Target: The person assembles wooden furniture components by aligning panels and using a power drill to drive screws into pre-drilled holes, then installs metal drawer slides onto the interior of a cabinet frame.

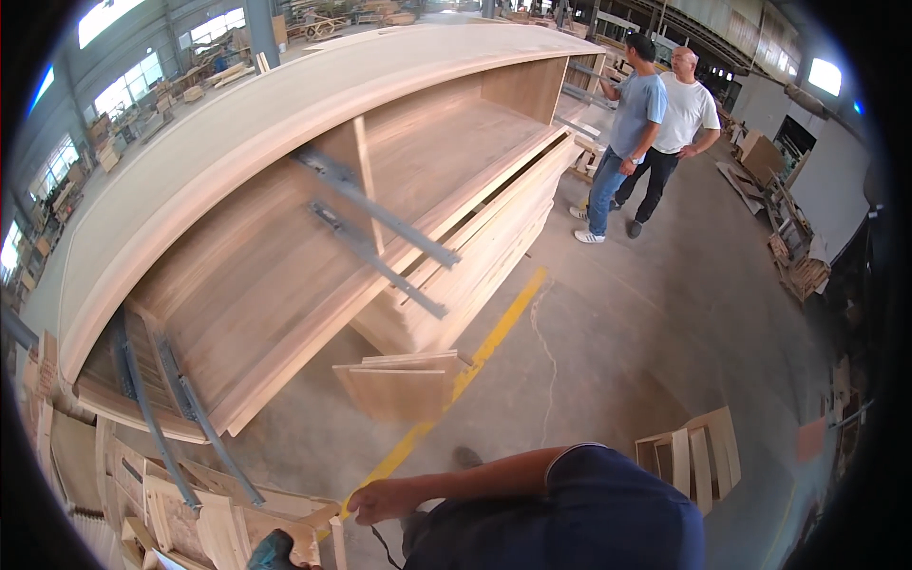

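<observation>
The right hand (380, 501) is at the end of a bare arm, reaching over to the left. Its fingers look curled in, but I cannot tell if it grips something small. The left hand does not show clearly, so I cannot tell what it does. A dark green tool that looks like a drill (273, 551) is down and to the left of the right hand, part of it cut off. I cannot see well which way the drill's long side points.

The big wooden cabinet (256, 114) is ahead and to the left. It is long, and runs from its near left end to its far right end. Two metal rails (152, 427) stick out at that near left end, and their tips come down near the drill. The right hand is just right of those tips, not touching them. Two more rails (385, 217) poke out by the upright board (365, 180) further along. I see no words or labels I can read.
</observation>
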`<state>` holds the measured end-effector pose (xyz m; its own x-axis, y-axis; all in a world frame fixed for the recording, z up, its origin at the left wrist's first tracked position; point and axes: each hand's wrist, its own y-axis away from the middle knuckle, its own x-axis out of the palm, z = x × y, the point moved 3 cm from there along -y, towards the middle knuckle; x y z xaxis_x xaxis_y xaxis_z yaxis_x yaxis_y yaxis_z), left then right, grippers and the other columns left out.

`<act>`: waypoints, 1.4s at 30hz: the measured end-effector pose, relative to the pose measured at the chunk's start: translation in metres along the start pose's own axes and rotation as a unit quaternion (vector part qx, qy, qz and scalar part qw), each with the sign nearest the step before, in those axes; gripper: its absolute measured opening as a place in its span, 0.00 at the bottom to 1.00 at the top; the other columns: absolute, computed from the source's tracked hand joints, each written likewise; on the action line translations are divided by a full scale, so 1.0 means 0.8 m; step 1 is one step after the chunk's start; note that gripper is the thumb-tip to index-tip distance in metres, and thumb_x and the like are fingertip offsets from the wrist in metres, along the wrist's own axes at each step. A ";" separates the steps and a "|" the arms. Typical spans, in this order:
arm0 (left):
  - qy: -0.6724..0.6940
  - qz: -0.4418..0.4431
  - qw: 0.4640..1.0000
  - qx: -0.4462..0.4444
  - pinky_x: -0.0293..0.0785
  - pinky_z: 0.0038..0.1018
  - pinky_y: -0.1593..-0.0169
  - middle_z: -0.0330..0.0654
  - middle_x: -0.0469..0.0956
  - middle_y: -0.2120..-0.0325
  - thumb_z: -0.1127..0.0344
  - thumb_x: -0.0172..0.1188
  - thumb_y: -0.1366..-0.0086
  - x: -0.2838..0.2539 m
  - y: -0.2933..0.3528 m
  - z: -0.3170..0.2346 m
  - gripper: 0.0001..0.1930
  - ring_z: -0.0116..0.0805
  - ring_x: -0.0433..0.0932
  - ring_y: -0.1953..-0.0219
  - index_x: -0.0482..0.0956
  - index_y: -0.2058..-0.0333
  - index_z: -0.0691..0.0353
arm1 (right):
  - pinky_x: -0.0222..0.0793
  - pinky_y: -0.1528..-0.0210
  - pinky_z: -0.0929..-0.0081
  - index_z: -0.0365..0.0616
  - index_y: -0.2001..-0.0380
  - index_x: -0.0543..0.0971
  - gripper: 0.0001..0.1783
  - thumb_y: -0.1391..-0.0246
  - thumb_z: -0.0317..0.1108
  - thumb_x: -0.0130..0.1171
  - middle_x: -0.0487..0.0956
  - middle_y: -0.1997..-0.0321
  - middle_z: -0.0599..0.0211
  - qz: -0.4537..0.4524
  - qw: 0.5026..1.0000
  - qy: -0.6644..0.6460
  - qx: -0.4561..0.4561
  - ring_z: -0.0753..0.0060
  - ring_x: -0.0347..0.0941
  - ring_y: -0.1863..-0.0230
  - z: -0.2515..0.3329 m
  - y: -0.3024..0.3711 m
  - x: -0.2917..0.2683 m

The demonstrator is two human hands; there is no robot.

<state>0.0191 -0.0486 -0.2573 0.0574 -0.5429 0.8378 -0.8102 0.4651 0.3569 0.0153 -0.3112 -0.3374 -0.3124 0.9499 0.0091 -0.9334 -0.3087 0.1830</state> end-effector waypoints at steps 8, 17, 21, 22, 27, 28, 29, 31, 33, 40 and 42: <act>-0.057 0.039 0.977 -0.201 0.69 0.31 0.64 0.43 0.70 0.69 0.55 0.62 0.40 -0.016 -0.009 0.145 0.25 0.34 0.71 0.66 0.67 0.49 0.62 | 0.73 0.63 0.72 0.46 0.56 0.76 0.29 0.38 0.63 0.53 0.78 0.63 0.71 0.180 0.958 -0.209 0.081 0.74 0.77 0.63 0.049 0.072 -0.021; -0.376 0.185 0.887 -0.197 0.76 0.37 0.53 0.49 0.78 0.59 0.51 0.72 0.49 0.129 -0.086 0.167 0.43 0.43 0.79 0.57 0.65 0.39 0.68 | 0.72 0.42 0.60 0.39 0.38 0.67 0.29 0.38 0.38 0.58 0.75 0.46 0.58 0.041 0.825 -0.541 0.158 0.61 0.77 0.51 0.131 0.088 -0.099; -0.735 0.223 0.625 -0.140 0.77 0.32 0.52 0.45 0.80 0.61 0.65 0.64 0.35 0.234 -0.097 0.084 0.20 0.33 0.79 0.57 0.73 0.47 0.67 | 0.75 0.51 0.62 0.37 0.40 0.68 0.30 0.43 0.35 0.62 0.76 0.51 0.57 -0.006 0.871 -0.491 0.022 0.62 0.78 0.58 0.130 0.038 -0.146; -0.738 0.198 0.641 -0.070 0.77 0.30 0.53 0.44 0.80 0.62 0.67 0.64 0.35 0.245 -0.086 0.051 0.19 0.31 0.79 0.57 0.73 0.48 0.67 | 0.76 0.55 0.65 0.37 0.41 0.69 0.28 0.43 0.35 0.62 0.77 0.53 0.58 -0.028 0.897 -0.441 -0.011 0.64 0.77 0.62 0.130 0.020 -0.160; -0.683 -0.078 0.660 0.304 0.76 0.23 0.54 0.43 0.78 0.58 0.70 0.61 0.34 0.286 -0.105 -0.120 0.17 0.29 0.78 0.57 0.71 0.48 0.68 | 0.75 0.65 0.74 0.40 0.47 0.77 0.19 0.42 0.29 0.63 0.82 0.58 0.63 -0.120 0.934 -0.304 -0.144 0.75 0.76 0.71 0.213 -0.069 -0.222; -0.661 -0.091 0.666 0.335 0.75 0.23 0.57 0.44 0.78 0.58 0.69 0.62 0.34 0.275 -0.132 -0.150 0.22 0.29 0.77 0.59 0.68 0.45 0.70 | 0.73 0.67 0.75 0.39 0.49 0.76 0.18 0.42 0.33 0.62 0.80 0.59 0.62 -0.129 0.950 -0.248 -0.142 0.74 0.75 0.71 0.230 -0.089 -0.231; -0.639 -0.104 0.668 0.366 0.75 0.24 0.59 0.46 0.78 0.58 0.69 0.64 0.35 0.269 -0.156 -0.175 0.27 0.28 0.76 0.60 0.65 0.41 0.72 | 0.73 0.68 0.75 0.40 0.50 0.77 0.18 0.42 0.34 0.63 0.80 0.60 0.64 -0.118 0.951 -0.253 -0.135 0.75 0.74 0.72 0.241 -0.112 -0.235; -0.583 -0.165 0.738 0.297 0.76 0.24 0.58 0.47 0.78 0.56 0.65 0.64 0.34 0.271 -0.198 -0.192 0.37 0.28 0.76 0.57 0.55 0.34 0.74 | 0.73 0.69 0.75 0.40 0.51 0.78 0.17 0.42 0.34 0.63 0.81 0.60 0.65 -0.119 0.961 -0.226 -0.104 0.76 0.74 0.73 0.267 -0.153 -0.241; -0.588 -0.173 0.753 0.237 0.78 0.27 0.57 0.49 0.78 0.56 0.63 0.65 0.34 0.260 -0.226 -0.220 0.42 0.30 0.78 0.58 0.48 0.32 0.72 | 0.73 0.70 0.75 0.40 0.52 0.79 0.16 0.42 0.34 0.64 0.82 0.61 0.65 -0.091 0.964 -0.228 -0.102 0.77 0.74 0.73 0.279 -0.200 -0.236; -0.546 -0.165 0.811 0.132 0.82 0.27 0.68 0.47 0.80 0.66 0.67 0.60 0.31 0.256 -0.296 -0.237 0.17 0.33 0.82 0.69 0.68 0.48 0.63 | 0.71 0.71 0.77 0.41 0.61 0.82 0.12 0.44 0.36 0.67 0.82 0.65 0.69 -0.046 0.977 -0.190 -0.080 0.79 0.73 0.74 0.287 -0.284 -0.216; -0.520 -0.194 0.820 0.141 0.80 0.25 0.75 0.46 0.80 0.72 0.69 0.57 0.29 0.251 -0.301 -0.233 0.13 0.33 0.81 0.79 0.67 0.49 0.60 | 0.71 0.72 0.77 0.41 0.61 0.82 0.12 0.44 0.36 0.67 0.82 0.66 0.69 -0.032 0.975 -0.204 -0.084 0.79 0.73 0.75 0.286 -0.295 -0.212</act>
<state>0.3346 -0.1395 -0.0983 -0.0681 -0.9824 -0.1738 -0.9595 0.0167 0.2812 0.3293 -0.3883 -0.1576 -0.1886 0.8972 0.3993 -0.9751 -0.2194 0.0323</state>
